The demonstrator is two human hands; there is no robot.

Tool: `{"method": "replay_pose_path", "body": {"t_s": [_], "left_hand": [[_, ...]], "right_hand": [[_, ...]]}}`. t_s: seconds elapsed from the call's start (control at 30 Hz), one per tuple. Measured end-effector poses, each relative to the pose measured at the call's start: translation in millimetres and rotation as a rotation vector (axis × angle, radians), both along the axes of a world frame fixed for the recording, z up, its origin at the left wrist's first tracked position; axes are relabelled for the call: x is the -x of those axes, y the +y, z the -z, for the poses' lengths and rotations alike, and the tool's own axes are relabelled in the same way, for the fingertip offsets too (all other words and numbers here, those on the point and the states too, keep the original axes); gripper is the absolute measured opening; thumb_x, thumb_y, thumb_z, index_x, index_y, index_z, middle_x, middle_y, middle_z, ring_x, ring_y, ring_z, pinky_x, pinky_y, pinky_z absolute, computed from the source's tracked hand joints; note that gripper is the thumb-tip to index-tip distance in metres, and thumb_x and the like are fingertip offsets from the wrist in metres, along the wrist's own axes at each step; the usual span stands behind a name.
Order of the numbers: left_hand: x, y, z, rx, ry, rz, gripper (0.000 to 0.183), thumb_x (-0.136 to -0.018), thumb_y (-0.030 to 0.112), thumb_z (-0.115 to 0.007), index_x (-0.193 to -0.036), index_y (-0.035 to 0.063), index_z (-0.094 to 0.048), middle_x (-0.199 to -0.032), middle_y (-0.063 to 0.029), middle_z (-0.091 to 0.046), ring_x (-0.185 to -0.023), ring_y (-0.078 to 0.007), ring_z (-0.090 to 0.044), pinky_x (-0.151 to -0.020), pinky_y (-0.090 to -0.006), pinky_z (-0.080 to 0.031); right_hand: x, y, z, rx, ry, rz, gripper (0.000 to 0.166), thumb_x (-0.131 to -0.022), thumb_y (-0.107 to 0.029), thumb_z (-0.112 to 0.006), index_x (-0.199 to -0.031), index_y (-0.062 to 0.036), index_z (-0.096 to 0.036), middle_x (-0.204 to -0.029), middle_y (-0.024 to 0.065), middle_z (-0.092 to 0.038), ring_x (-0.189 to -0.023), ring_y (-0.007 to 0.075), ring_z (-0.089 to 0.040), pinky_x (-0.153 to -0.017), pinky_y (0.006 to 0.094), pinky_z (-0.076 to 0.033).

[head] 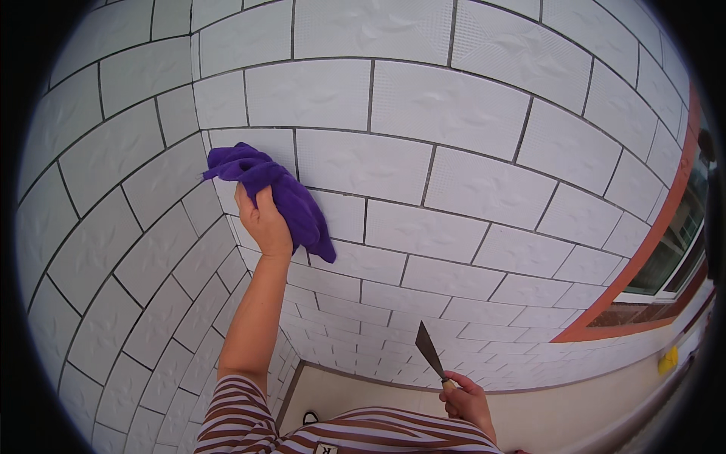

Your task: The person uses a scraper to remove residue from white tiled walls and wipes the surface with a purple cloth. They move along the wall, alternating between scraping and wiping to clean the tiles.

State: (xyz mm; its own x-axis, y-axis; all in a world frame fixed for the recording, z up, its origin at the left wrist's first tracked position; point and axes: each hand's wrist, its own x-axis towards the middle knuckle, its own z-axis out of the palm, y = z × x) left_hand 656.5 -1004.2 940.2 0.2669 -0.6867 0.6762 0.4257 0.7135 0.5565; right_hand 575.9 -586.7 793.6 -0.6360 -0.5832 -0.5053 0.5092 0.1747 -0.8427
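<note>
Bunched in my left hand (264, 224) is a purple cloth (289, 198), pressed against the white tiled wall (363, 164) close to the inside corner. The cloth hides most of my left fingers, and one end of it hangs down to the right. Lower down, in front of my body, my right hand (468, 400) grips the handle of a putty knife (431, 352). Its metal blade points up and slightly left, apart from the wall. Dark grout lines run between the embossed tiles.
A second tiled wall (125, 227) meets the first at the left corner. On the right is a window (669, 255) with an orange-red frame (618, 301). The pale floor (351, 386) lies below, with a yellow object (668, 360) at far right. A shoe (309, 418) shows beneath me.
</note>
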Motion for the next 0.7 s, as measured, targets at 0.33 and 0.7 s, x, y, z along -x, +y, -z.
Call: {"method": "replay_pose_path", "body": {"t_s": [0.33, 0.7], "left_hand": [[85, 51, -71, 0.520, -0.185, -0.482, 0.024, -0.086, 0.017, -0.059, -0.104, 0.0015, -0.064, -0.097, -0.0114, -0.065, -0.086, -0.0303, -0.057, -0.079, -0.0357, -0.042], [176, 175, -23, 1.200, -0.324, 0.054, 0.016, -0.068, 0.018, -0.066, -0.079, 0.0075, -0.064, -0.087, -0.0074, -0.063, -0.094, -0.0260, -0.059, -0.084, -0.0397, -0.043]], "right_hand": [[0, 1, 5, -0.018, -0.048, 0.140, 0.035, -0.085, -0.002, -0.056, -0.120, -0.0043, -0.055, -0.071, 0.0091, -0.059, -0.047, 0.0077, -0.040, -0.041, 0.0228, -0.029], [7, -9, 22, -0.026, -0.086, 0.080, 0.033, -0.086, -0.004, -0.058, -0.118, -0.0042, -0.055, -0.067, 0.0079, -0.059, -0.043, 0.0078, -0.038, -0.040, 0.0230, -0.028]]}}
